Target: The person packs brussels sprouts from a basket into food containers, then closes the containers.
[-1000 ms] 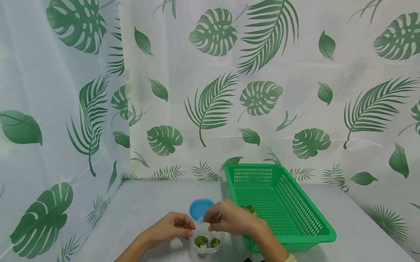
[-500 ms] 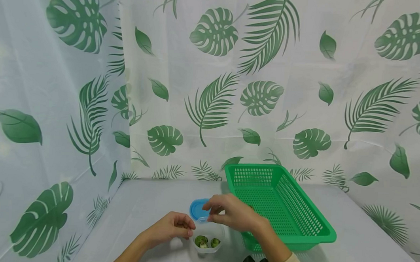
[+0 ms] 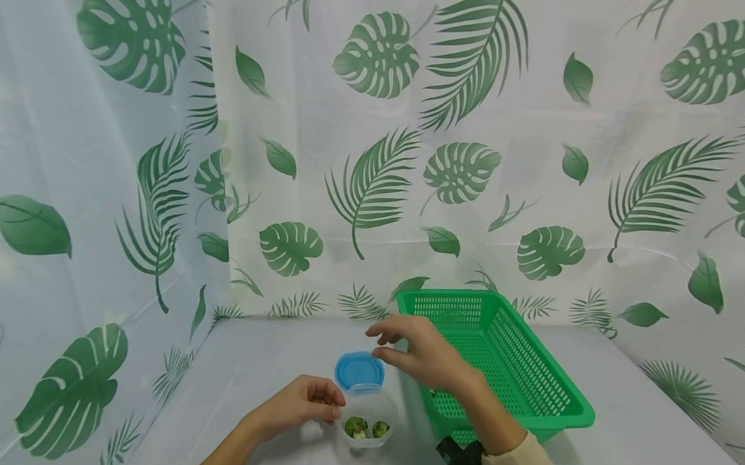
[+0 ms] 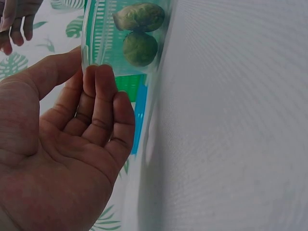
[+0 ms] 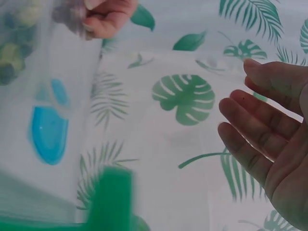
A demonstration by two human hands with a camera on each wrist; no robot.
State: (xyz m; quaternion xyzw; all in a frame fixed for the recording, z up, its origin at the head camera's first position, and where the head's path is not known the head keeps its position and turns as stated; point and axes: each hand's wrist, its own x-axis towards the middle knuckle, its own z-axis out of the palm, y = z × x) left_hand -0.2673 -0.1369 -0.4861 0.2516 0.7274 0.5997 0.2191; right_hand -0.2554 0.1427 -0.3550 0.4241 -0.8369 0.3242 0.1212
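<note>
A clear plastic container stands on the table, holding two small Brussels sprouts. My left hand pinches its rim at the left side, thumb against one face and fingertips against the other. Behind the container lies a blue lid, flat on the table. My right hand is raised between the lid and the green basket, its fingers loosely bent and apart. The right wrist view shows nothing between the right fingertips.
A green perforated basket stands to the right, partly behind my right forearm; a bit of something yellowish-green shows inside near its left wall. A dark device sits at the right wrist. A leaf-print curtain hangs behind the white table.
My right hand has risen away from above the container, and its fingers have spread from a near pinch. The left hand stays at the container's rim.
</note>
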